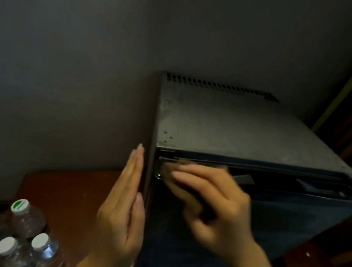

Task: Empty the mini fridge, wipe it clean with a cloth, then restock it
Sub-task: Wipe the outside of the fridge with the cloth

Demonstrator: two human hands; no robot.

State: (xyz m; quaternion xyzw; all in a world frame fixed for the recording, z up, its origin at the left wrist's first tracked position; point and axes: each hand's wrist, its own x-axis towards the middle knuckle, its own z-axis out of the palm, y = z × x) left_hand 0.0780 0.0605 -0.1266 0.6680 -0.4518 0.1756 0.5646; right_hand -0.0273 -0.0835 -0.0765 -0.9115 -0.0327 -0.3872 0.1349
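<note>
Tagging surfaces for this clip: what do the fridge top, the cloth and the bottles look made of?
Fridge top: likely sheet metal, dull grey, smudged; punched vent slots and screw heads. Cloth: brownish, seemingly soft fabric, too blurred to confirm. Bottles: clear plastic, see-through walls, opaque white caps, probably plastic too.

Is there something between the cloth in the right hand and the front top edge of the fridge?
Nothing visible. The right hand holds the cloth against the front top edge of the fridge. The left hand lies flat on the fridge's left side, out of the way.
</note>
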